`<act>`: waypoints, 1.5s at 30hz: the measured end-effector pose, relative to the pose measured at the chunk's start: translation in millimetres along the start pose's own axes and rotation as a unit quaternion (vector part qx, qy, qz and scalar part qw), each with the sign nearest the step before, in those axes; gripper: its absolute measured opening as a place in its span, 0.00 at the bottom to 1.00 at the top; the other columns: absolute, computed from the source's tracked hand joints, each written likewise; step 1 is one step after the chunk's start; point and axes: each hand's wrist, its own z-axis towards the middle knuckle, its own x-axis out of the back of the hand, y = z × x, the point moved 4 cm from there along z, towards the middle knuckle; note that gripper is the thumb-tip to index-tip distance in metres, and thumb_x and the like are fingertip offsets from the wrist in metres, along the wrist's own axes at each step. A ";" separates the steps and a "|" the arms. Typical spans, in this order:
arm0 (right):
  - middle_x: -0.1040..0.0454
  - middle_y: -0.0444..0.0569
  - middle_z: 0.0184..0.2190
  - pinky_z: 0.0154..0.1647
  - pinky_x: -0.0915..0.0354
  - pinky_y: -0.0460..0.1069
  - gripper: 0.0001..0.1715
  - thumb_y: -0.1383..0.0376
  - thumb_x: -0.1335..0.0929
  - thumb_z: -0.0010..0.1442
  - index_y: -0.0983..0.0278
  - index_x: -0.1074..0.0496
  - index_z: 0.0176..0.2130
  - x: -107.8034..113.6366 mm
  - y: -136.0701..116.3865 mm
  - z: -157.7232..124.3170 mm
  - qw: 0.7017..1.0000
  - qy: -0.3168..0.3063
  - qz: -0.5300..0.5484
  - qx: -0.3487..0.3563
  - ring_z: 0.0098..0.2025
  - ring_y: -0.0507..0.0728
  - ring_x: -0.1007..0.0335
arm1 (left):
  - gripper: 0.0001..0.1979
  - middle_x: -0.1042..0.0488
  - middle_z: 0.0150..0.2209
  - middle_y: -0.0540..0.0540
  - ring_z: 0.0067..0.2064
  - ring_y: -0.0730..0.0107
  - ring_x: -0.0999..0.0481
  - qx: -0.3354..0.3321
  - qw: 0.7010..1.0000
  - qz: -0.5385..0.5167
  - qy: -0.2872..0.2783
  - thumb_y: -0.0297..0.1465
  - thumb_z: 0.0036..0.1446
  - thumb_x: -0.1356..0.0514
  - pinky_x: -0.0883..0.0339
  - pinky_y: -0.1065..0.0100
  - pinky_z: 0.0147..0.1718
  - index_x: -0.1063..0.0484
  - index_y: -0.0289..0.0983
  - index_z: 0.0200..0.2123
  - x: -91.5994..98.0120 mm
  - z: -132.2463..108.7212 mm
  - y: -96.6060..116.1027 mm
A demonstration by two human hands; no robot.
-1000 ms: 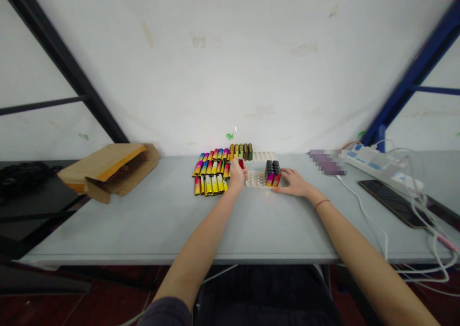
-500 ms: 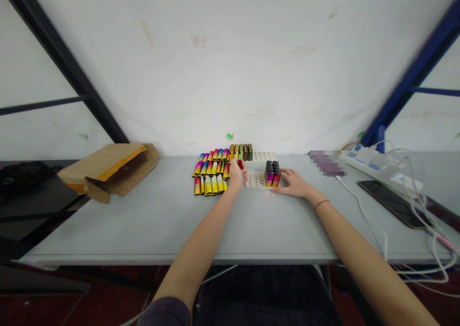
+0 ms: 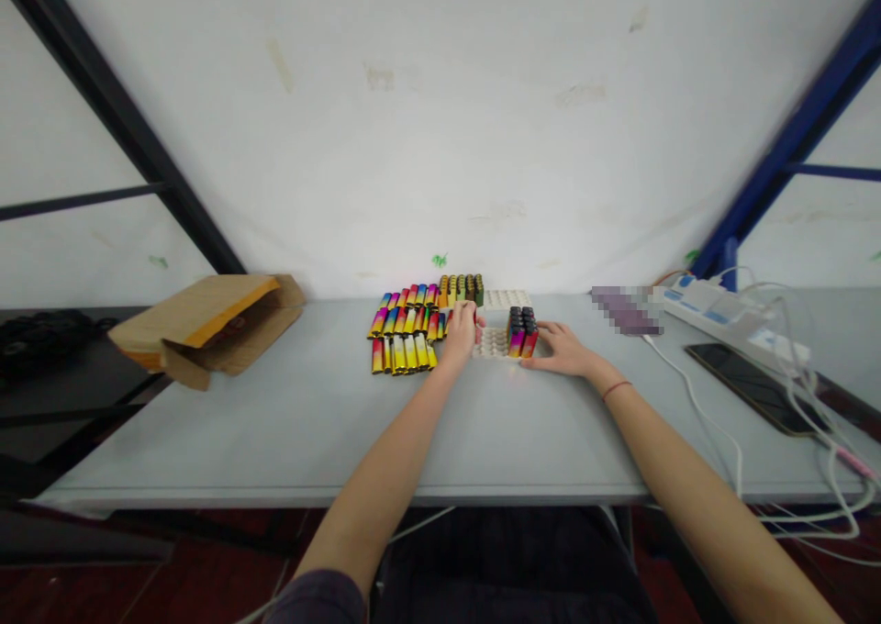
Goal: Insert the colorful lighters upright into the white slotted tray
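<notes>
Grey flat-topped desk (image 3: 344,422), seen from the seated side. At centre, toward 12 o'clock: white moulded plastic tray with round sockets (image 3: 490,341). Filled so far: only its 3 o'clock end, with a small block of upright black-capped pink, yellow and red lighters (image 3: 521,330); remaining sockets bare, so judged early in the filling, most of it left to do. Stock not yet loaded: rows of loose rainbow-coloured lighters lying flat (image 3: 405,335), just beside the tray at its 9 o'clock. Behind, at 12 o'clock: second white socketed tray (image 3: 506,299), with a short row of upright amber and olive lighters (image 3: 462,288) at its 9 o'clock end. Left hand (image 3: 460,330): fingers curled together, apparently clamped on a small red lighter (image 3: 474,316), only a sliver showing; raised at the tray's 9 o'clock edge, bare sockets just at 3 o'clock of the fingertips, loose stock at 9 o'clock. Right hand (image 3: 561,347): fingers spread apart and flat on the desk, holding nothing, touching or just beside the tray's 3 o'clock edge next to the upright block; thin red band (image 3: 617,388) on the wrist. Elsewhere: open brown cardboard box on its side (image 3: 206,326), far at 9 o'clock; white power strip (image 3: 716,312), black phone (image 3: 750,387) and white cables (image 3: 716,431), at 3 o'clock.
</notes>
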 end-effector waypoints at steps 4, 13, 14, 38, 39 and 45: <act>0.30 0.64 0.68 0.73 0.43 0.69 0.53 0.33 0.29 0.57 0.64 0.27 0.66 0.5 -0.6 0.2 1.000 -0.002 -0.005 -0.008 0.70 0.78 0.38 | 0.10 0.26 0.34 0.52 0.26 0.77 0.27 -0.075 0.992 0.092 -0.031 0.39 0.69 0.41 0.32 0.73 0.26 0.31 0.40 0.38 -2.4 1.4 -0.4; 0.31 0.63 0.68 0.73 0.43 0.69 0.53 0.32 0.28 0.56 0.62 0.27 0.66 0.7 -0.7 -1.0 1.000 -0.004 -0.005 -0.019 0.70 0.78 0.39 | 0.09 0.16 0.48 0.42 0.44 0.64 0.18 -0.184 0.957 0.215 -0.058 0.32 0.64 0.36 0.23 0.64 0.47 0.19 0.37 0.46 2.3 12.5 -5.8; 0.32 0.63 0.68 0.73 0.44 0.69 0.53 0.32 0.28 0.56 0.62 0.27 0.66 0.7 -0.8 -1.0 1.000 -0.005 -0.004 -0.020 0.70 0.78 0.39 | 0.10 0.16 0.49 0.42 0.43 0.64 0.18 -0.188 0.954 0.225 -0.058 0.32 0.64 0.35 0.23 0.64 0.46 0.18 0.38 0.46 3.3 13.7 -7.5; 0.29 0.64 0.67 0.73 0.44 0.69 0.52 0.33 0.28 0.56 0.63 0.25 0.64 2.3 -3.4 -1.1 1.000 -0.002 0.004 -0.010 0.70 0.78 0.38 | 0.16 0.19 0.57 0.42 0.58 0.59 0.20 -0.244 0.894 0.359 -0.115 0.27 0.68 0.43 0.33 0.57 0.64 0.23 0.42 0.55 -6.1 3.8 -2.6; 0.30 0.64 0.67 0.73 0.44 0.68 0.52 0.33 0.28 0.56 0.63 0.25 0.64 2.1 -3.4 -1.1 1.000 -0.002 0.002 -0.010 0.70 0.78 0.38 | 0.17 0.19 0.59 0.42 0.60 0.58 0.21 -0.242 0.889 0.371 -0.118 0.27 0.69 0.44 0.34 0.56 0.65 0.23 0.42 0.56 -6.7 3.9 -3.1; 0.29 0.64 0.66 0.73 0.43 0.68 0.51 0.32 0.28 0.56 0.62 0.24 0.63 1.9 -2.6 -0.7 1.000 0.003 -0.002 -0.009 0.70 0.78 0.37 | 0.21 0.21 0.61 0.42 0.61 0.58 0.23 -0.255 0.870 0.403 -0.124 0.27 0.69 0.46 0.36 0.55 0.67 0.25 0.42 0.62 -8.5 1.7 -3.0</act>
